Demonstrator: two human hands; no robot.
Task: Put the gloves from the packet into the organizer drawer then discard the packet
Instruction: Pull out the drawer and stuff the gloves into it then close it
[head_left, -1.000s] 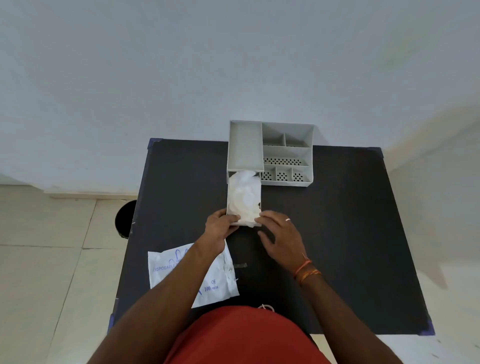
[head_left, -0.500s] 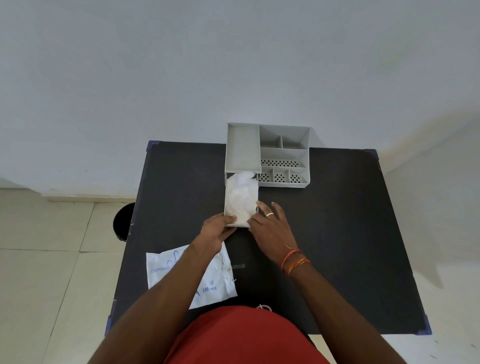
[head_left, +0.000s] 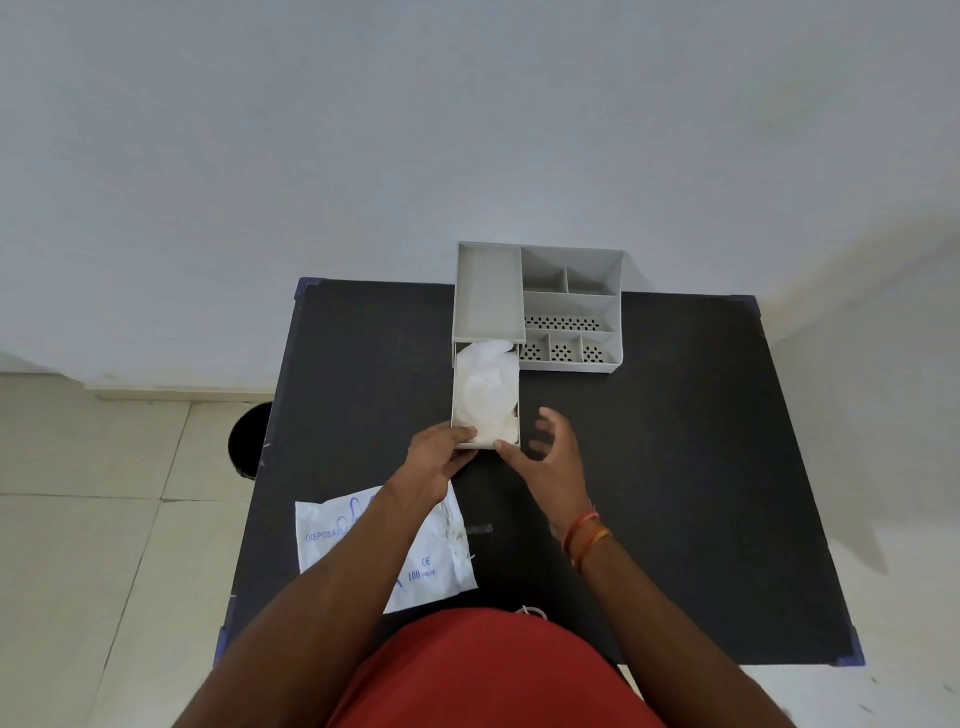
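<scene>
A grey organizer (head_left: 571, 306) stands at the far edge of the black table (head_left: 675, 467). Its drawer (head_left: 459, 395) is pulled out toward me and holds a heap of white gloves (head_left: 488, 389). My left hand (head_left: 436, 457) grips the drawer's near left corner, thumb on the rim. My right hand (head_left: 550, 457) hovers at the drawer's near right corner with fingers spread; only the thumb tip touches the front. The white glove packet (head_left: 337, 535) lies flat on the table's near left, partly under my left forearm.
A black round bin (head_left: 249, 439) sits on the tiled floor left of the table, partly hidden by the table edge. A white wall rises just behind the organizer. My red shirt fills the bottom of the view.
My right hand has come off the drawer front and lifted to the right, fingers spreading. The left hand keeps its hold on the drawer corner.
</scene>
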